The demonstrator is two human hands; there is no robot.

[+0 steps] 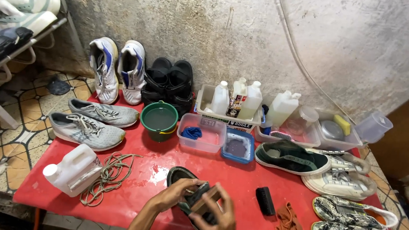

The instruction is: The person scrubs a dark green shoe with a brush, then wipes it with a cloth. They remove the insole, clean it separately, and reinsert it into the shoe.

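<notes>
A dark shoe (178, 176) lies on the red mat (238, 178) at the near edge. My left hand (173, 193) grips its side, fingers curled over the opening. My right hand (217, 220) holds a wooden-backed brush (205, 203) pressed against the shoe. Most of the shoe is hidden under both hands.
A white jug (72, 168) and loose laces (111, 171) lie to the left, with a black brush (265, 200) and a brown cloth (290, 224) to the right. Behind stand a green bucket (159, 119), clear tubs, white bottles (243, 101) and several shoes along the wall.
</notes>
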